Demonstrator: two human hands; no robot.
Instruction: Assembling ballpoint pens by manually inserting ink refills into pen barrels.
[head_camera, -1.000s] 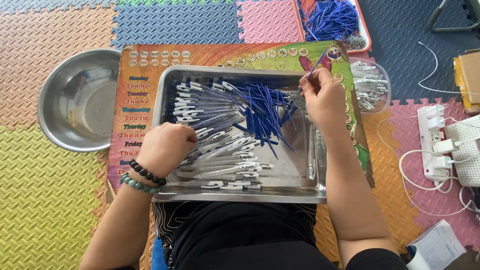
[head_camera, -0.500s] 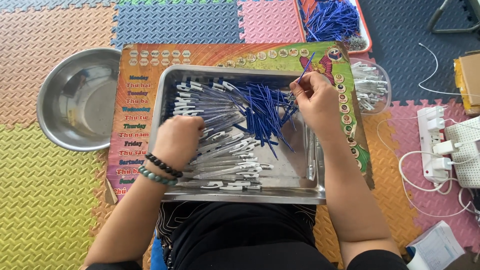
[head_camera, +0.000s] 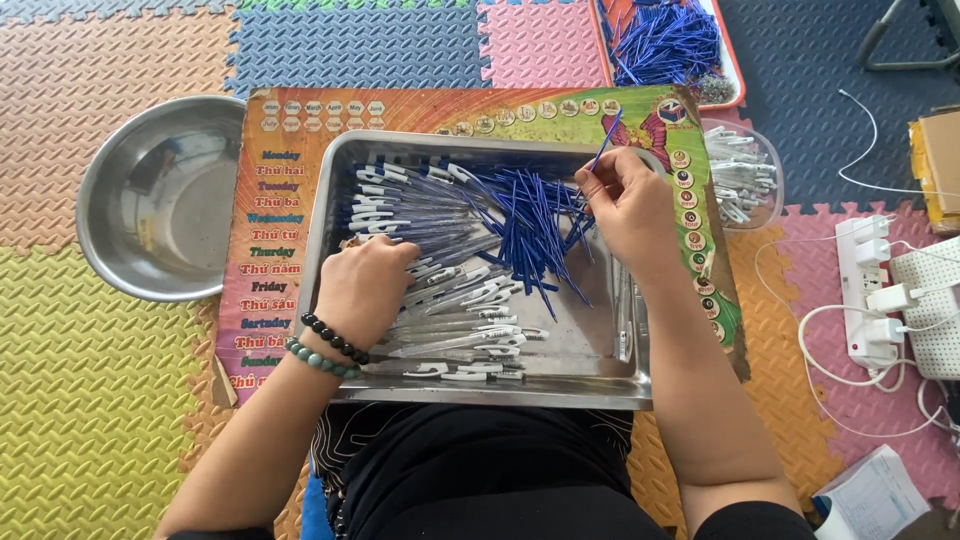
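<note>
Overhead view, person sitting on a floor of coloured foam mats (head_camera: 100, 420). Far left, a round steel bowl (head_camera: 160, 200) is sitting on the mats, just beside a printed cardboard sheet (head_camera: 270, 240) w/ coloured lettering. A rectangular steel tray (head_camera: 600, 370) is lying on that sheet, in front of the person's lap. The left hand (head_camera: 365, 290), beaded bracelets at the wrist, is pressing down on clear pen barrels w/ white clips (head_camera: 450, 310) piled in the tray's left half; fingers are curled over them, so cannot tell if it is grasping any. Mid-tray, loose blue refills (head_camera: 530, 220) are lying in a heap. The right hand (head_camera: 625, 205) is pinching one thin blue refill (head_camera: 606, 140) between fingers, tip pointing up over the tray's far edge. Right of the tray, a clear tub of white clips (head_camera: 745, 175); behind it a tray of more blue refills (head_camera: 665, 40). Far right, a white power strip w/ plugs and cables (head_camera: 870, 290).
</note>
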